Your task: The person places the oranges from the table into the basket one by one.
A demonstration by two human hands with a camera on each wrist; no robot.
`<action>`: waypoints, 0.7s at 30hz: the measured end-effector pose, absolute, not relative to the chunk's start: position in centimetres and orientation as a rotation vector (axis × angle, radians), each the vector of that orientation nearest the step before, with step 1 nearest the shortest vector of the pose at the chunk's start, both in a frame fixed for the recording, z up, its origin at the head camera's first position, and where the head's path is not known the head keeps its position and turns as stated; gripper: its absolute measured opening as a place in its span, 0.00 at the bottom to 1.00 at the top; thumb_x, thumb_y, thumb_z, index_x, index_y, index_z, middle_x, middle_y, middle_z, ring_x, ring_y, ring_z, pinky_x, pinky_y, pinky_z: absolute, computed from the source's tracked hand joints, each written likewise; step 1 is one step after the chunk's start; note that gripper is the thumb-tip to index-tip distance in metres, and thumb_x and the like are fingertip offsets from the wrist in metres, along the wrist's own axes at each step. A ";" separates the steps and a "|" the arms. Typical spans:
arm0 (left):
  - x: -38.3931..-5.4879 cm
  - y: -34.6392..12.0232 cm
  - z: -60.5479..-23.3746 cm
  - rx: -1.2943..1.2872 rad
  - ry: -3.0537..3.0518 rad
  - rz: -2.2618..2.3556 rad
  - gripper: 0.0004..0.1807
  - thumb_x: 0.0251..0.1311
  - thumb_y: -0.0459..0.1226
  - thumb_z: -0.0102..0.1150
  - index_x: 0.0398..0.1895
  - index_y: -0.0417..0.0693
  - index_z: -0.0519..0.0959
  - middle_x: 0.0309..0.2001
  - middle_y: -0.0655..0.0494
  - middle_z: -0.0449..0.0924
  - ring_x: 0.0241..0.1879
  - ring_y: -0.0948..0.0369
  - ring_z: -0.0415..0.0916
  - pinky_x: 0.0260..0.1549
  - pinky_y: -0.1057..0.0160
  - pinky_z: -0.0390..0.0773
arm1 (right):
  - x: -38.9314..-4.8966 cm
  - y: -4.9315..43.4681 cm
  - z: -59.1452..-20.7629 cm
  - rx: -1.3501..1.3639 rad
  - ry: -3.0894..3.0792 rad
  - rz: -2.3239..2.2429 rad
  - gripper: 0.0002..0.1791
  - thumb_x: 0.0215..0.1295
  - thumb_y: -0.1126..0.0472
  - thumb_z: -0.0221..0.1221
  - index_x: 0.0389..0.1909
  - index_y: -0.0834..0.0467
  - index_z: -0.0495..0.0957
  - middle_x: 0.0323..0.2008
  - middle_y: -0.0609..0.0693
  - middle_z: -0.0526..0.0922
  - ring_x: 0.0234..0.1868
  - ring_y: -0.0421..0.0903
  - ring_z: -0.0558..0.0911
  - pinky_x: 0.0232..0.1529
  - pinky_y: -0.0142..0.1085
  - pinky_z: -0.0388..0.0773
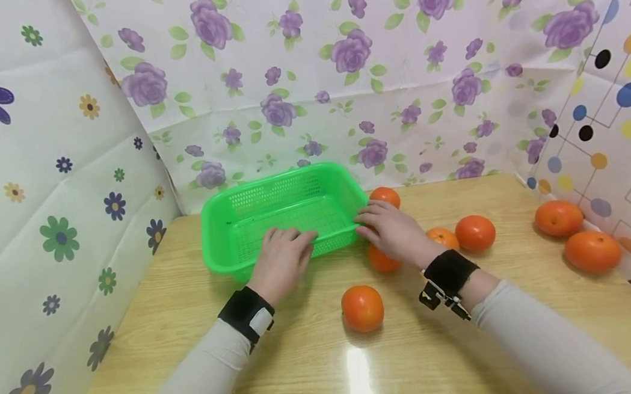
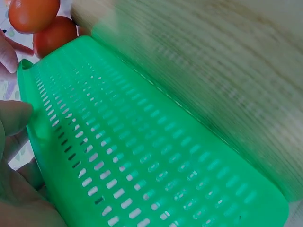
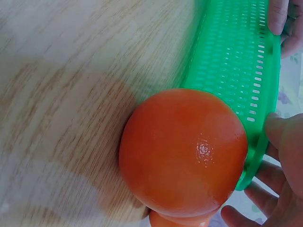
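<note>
A green plastic basket (image 1: 271, 184) with slotted walls stands at the back of the table, its mesh floor in view. My left hand (image 1: 283, 256) holds the front rim, fingers over the edge and the thumb (image 2: 16, 116) on the outer side. At the front right corner my right hand (image 1: 390, 228) grips the rim, its thumb (image 3: 274, 130) outside and fingers beyond the edge. One tomato (image 1: 382, 260) lies under the right hand, close against the basket's outer wall, and looms large in the right wrist view. Another tomato (image 1: 385, 197) shows just behind that hand.
A single tomato (image 1: 363, 308) lies in front of the basket. Two more, an orange-red tomato (image 1: 443, 239) and a redder tomato (image 1: 475, 233), sit right of the right hand. Farther right, a tomato pair (image 1: 558, 218) lies near the dotted side sheet. Flowered cloth (image 1: 286, 72) rises behind.
</note>
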State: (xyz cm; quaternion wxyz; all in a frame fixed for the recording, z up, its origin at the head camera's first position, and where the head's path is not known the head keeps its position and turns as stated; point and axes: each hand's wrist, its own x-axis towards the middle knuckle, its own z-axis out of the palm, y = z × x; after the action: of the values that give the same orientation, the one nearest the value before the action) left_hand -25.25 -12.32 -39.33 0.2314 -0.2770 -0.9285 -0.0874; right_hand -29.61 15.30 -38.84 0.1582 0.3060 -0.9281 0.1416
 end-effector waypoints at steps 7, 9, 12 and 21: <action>-25.2 -13.2 -39.3 -0.699 -2.554 -0.256 0.16 0.69 0.47 0.56 0.55 0.56 0.82 0.47 0.55 0.81 0.50 0.53 0.75 0.62 0.45 0.62 | -29.5 15.5 -39.2 0.825 -2.628 0.403 0.18 0.73 0.49 0.56 0.53 0.54 0.83 0.56 0.49 0.80 0.65 0.51 0.70 0.65 0.44 0.65; -25.2 -13.4 -39.4 -0.664 -2.567 -0.229 0.17 0.70 0.50 0.55 0.55 0.58 0.82 0.49 0.55 0.81 0.52 0.52 0.74 0.62 0.43 0.60 | -29.5 15.6 -39.2 0.807 -2.626 0.403 0.17 0.72 0.48 0.56 0.53 0.54 0.83 0.55 0.48 0.80 0.64 0.50 0.70 0.64 0.44 0.66; -25.1 -13.7 -39.3 -0.623 -2.589 -0.216 0.19 0.70 0.54 0.53 0.56 0.59 0.82 0.51 0.54 0.80 0.54 0.51 0.73 0.63 0.42 0.58 | -29.3 15.7 -39.2 0.795 -2.631 0.411 0.17 0.72 0.48 0.56 0.52 0.54 0.83 0.55 0.48 0.80 0.63 0.49 0.71 0.64 0.43 0.66; -25.2 -14.4 -39.4 -0.458 -2.644 -0.189 0.27 0.70 0.63 0.44 0.55 0.61 0.82 0.56 0.52 0.78 0.61 0.48 0.69 0.67 0.34 0.41 | -29.1 16.2 -39.1 0.719 -2.687 0.408 0.19 0.73 0.45 0.55 0.53 0.53 0.83 0.55 0.47 0.79 0.65 0.48 0.69 0.64 0.43 0.66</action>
State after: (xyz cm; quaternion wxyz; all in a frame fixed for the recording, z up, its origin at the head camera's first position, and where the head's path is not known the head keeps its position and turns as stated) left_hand -25.18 -14.36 -39.45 0.2240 -0.1660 -0.9579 -0.0685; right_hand -29.06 16.23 -39.14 0.1642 0.2522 -0.9428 0.1433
